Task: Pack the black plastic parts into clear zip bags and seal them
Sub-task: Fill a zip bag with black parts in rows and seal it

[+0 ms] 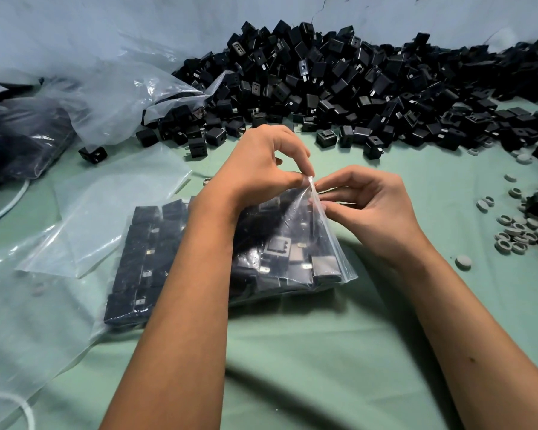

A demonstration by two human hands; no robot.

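Bag (320, 259) full of black parts (143, 268), lying on green cloth (292, 352), pinched at its raised top corner by left hand (261, 169) and right hand (367, 209): best sealed by pressing strip flat, then sliding pinch steadily along.

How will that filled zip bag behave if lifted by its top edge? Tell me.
The filled zip bag would probably sag, since its film is thin and creased. Packed with black parts, it likely feels heavy. Both hands, left hand and right hand, pinch the top.
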